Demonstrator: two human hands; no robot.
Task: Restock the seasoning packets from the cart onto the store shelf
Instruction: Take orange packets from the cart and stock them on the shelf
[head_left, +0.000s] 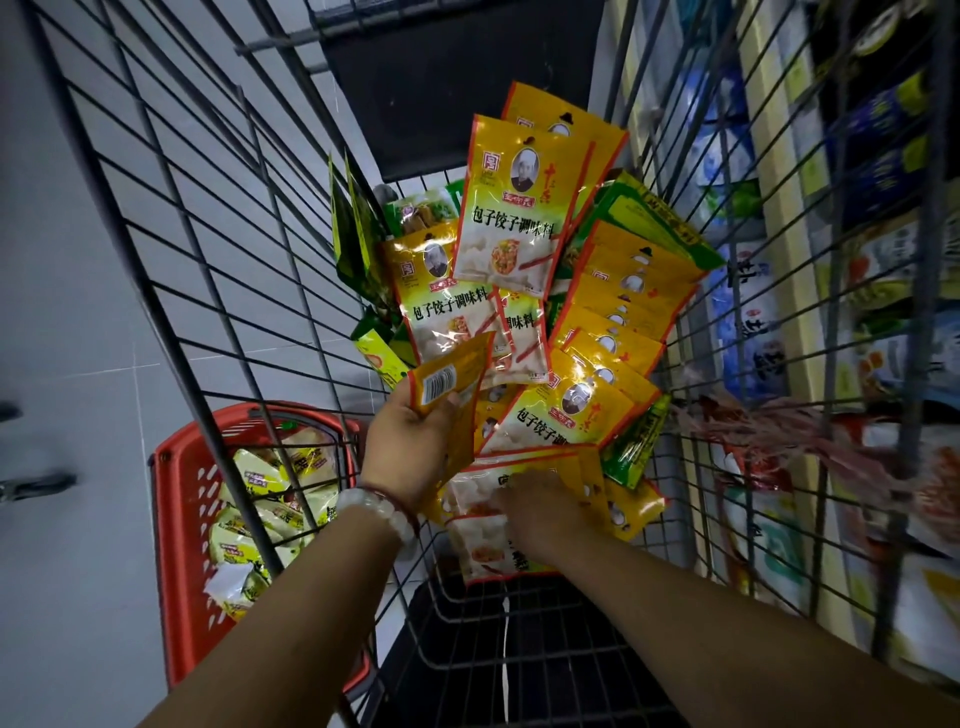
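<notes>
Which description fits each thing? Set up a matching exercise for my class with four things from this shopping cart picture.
Things:
1. left hand
2. right hand
3. red basket
4. green packets

Descriptions:
A. outside the cart, on the floor
B. holds a yellow packet with the barcode showing
C. rests on yellow packets low in the cart
D. lie against the cart's right wall, under yellow packets

Pairs: 1-B, 2-C, 3-A, 4-D
</notes>
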